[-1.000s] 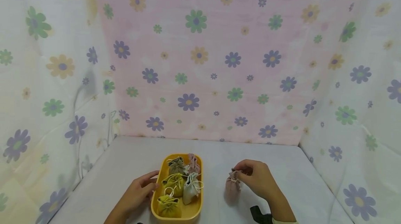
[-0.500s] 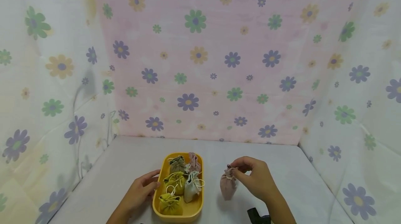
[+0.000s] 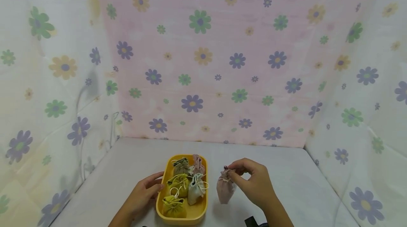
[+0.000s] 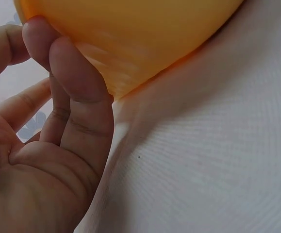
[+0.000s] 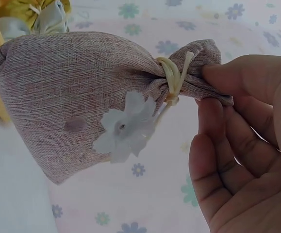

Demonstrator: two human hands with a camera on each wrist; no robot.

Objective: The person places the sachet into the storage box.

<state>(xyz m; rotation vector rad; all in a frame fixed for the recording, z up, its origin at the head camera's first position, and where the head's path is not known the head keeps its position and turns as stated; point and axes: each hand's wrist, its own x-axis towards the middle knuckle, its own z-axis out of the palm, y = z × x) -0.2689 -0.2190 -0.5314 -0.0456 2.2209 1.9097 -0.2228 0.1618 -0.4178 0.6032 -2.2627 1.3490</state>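
Note:
In the head view, my left hand (image 3: 142, 193) holds the left side of a yellow tray (image 3: 161, 198), with curled finger and thumb tips at its outer wall (image 4: 145, 43). Several small drawstring pouches sit inside the tray: a mustard pouch (image 3: 174, 208) at the near end, another mustard pouch (image 3: 178, 185), a pale pouch (image 3: 195, 193), a dark olive pouch (image 3: 182, 167) and a pink pouch (image 3: 198, 165). My right hand (image 3: 253, 181) pinches the gathered neck of a dusty-pink drawstring pouch (image 5: 77, 92), right of the tray. A white flower charm (image 5: 128, 127) hangs from its cord.
A white tabletop (image 3: 279, 167) lies beneath everything. Flower-print sheets (image 3: 203, 43) enclose it at the back and both sides. A black strap-like piece (image 3: 251, 221) shows below my right wrist.
My right hand has carried the dusty-pink pouch leftward toward the tray, and the pouch has gone from upright to tilted. My left hand keeps its hold; the tray shifts only slightly in view.

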